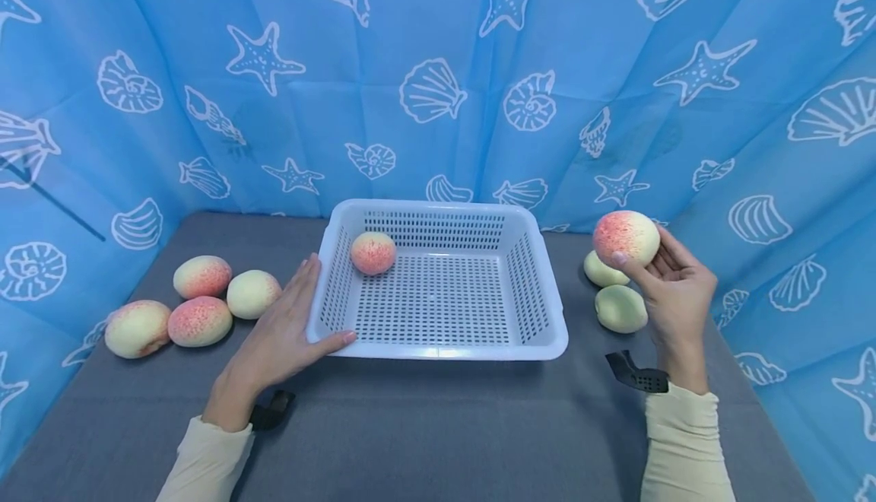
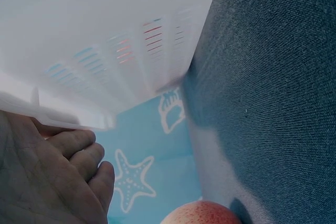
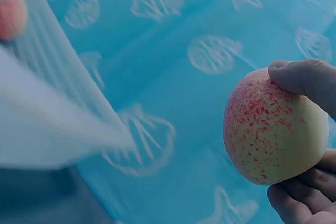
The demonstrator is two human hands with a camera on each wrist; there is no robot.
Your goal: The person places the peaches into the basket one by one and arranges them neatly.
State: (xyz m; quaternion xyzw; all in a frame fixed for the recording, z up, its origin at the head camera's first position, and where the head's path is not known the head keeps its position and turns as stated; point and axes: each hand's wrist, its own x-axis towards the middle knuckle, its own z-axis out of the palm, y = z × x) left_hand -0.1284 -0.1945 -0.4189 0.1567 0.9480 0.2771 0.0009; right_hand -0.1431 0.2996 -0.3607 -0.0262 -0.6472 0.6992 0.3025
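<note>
Pinching peach (image 1: 626,236) in right hand (image 1: 680,289), out to the right of basket (image 1: 438,351), long axis roughly sideways, with left hand (image 1: 277,342) well apart, straight-fingered at basket's left rim.

A peach (image 1: 625,236) in the right hand (image 1: 676,289) partly hides a pale fruit (image 1: 605,272), the right-wrist view blurs the basket (image 3: 47,121) and crops a second peach (image 3: 11,17), and a third peach (image 2: 202,215) is cut by the left-wrist view's bottom edge.
</note>
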